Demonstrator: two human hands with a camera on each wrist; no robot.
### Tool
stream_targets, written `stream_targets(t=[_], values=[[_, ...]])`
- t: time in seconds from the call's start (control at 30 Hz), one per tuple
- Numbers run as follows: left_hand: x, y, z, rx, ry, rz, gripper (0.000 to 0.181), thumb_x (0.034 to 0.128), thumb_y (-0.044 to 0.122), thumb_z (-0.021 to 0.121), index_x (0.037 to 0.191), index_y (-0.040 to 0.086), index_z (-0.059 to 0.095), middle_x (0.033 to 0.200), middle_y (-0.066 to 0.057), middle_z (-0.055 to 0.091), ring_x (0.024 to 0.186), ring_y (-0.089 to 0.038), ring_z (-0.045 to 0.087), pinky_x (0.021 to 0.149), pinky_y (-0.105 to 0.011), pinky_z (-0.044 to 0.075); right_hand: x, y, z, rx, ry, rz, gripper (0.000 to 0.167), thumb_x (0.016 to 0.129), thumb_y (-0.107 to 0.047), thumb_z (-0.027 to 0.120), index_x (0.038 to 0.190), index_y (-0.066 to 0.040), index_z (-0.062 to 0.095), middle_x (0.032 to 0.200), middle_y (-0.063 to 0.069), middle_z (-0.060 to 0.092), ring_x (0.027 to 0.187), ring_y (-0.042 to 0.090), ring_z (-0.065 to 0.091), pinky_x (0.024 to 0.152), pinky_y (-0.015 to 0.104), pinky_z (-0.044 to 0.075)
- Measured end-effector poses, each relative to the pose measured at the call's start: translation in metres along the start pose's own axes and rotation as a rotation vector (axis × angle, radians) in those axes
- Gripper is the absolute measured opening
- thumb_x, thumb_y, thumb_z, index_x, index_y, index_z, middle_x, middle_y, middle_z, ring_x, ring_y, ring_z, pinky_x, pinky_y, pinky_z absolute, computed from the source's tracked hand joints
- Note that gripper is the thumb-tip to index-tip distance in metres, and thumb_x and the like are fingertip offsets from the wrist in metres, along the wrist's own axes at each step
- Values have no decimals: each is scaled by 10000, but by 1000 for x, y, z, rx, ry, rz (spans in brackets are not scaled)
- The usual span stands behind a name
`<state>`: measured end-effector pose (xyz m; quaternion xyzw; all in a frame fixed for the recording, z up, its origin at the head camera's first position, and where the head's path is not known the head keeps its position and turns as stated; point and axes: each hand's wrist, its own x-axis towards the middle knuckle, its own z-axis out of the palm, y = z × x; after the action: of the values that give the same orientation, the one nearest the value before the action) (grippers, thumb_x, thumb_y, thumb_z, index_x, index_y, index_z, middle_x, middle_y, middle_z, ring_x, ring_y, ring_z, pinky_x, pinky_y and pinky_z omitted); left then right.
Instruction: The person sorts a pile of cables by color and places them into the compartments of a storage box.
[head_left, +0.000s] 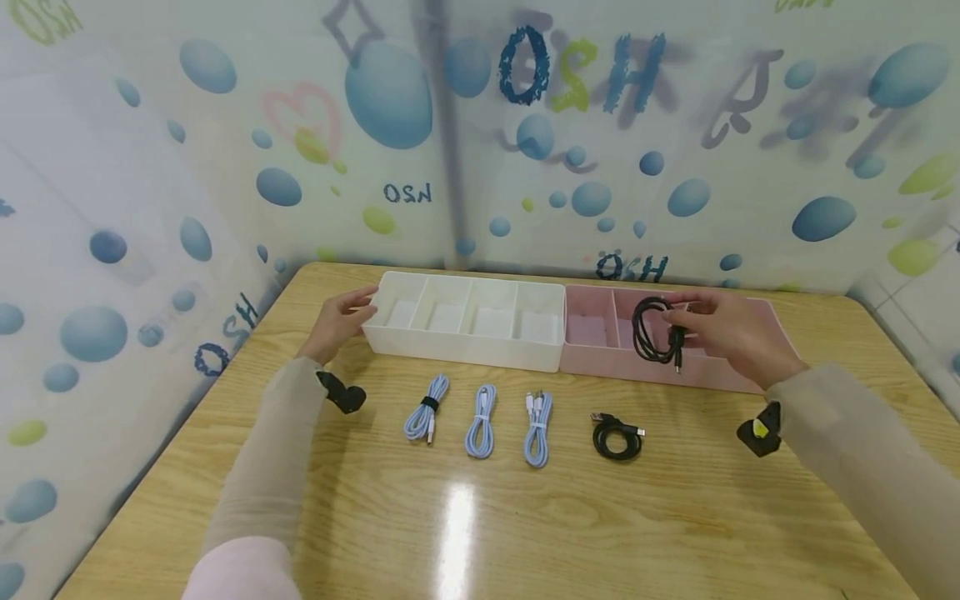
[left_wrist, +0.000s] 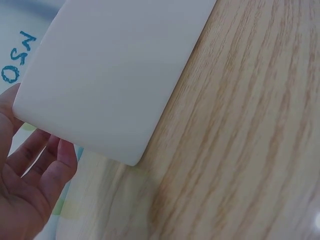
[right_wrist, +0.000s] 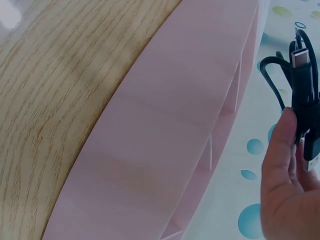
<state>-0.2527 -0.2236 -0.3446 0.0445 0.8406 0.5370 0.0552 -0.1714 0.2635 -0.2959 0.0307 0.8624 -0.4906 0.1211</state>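
Up over the pink divided box (head_left: 660, 360), my right hand (head_left: 731, 329) pinches a coiled black cable (head_left: 647, 337) between thumb and fingers. In the right wrist view the coil (right_wrist: 302, 90) hangs with its metal plug ends showing, above the rim of the pink box (right_wrist: 145, 110). My left hand (head_left: 337, 321) touches the left end of the white divided box (head_left: 465, 346) with relaxed fingers. Some fingers bend beside the end wall in the left wrist view, where the white box (left_wrist: 110, 75) hides part of the hand.
Before the boxes lie three light-blue cables, coiled: the left one (head_left: 427, 408) with a black strap, a middle one (head_left: 481, 421) and a right one (head_left: 537, 429). Another coiled black cable (head_left: 617, 437) lies farther right. The boxes stand end to end on the wooden table (head_left: 360, 517), near the patterned backdrop (head_left: 480, 167).
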Motion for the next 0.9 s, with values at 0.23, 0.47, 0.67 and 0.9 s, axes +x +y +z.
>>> stream_targets(t=[0.23,0.47,0.67,0.9], values=[[4,-6,0,-6,-1,8,459,913,100,479,1351,38,356,1297,-244,361,1106,-337,389,800,-399,424,7,-2,1,-29,12,-29,591,885,-412,488,1311,-20,369,1241,202,423,998,265,528,870,469,398],[16,-27,-3,4,11,12,466,908,177,508,1353,115,382,1294,-195,383,1101,-296,405,751,-309,442,16,-3,1,-22,20,-53,562,904,-349,482,1320,7,355,1290,202,385,928,150,533,865,445,409],[19,-31,-3,25,23,32,470,907,204,512,1349,107,386,1277,-193,397,1069,-276,423,715,-268,456,23,0,-1,-12,28,-27,566,906,-332,482,1334,8,335,1317,209,356,926,159,540,876,444,401],[20,-31,-3,23,26,43,470,906,205,512,1347,98,387,1280,-193,395,1072,-283,427,689,-234,464,32,1,-3,6,55,-12,562,902,-304,498,1337,13,333,1282,221,386,771,6,548,868,427,410]])
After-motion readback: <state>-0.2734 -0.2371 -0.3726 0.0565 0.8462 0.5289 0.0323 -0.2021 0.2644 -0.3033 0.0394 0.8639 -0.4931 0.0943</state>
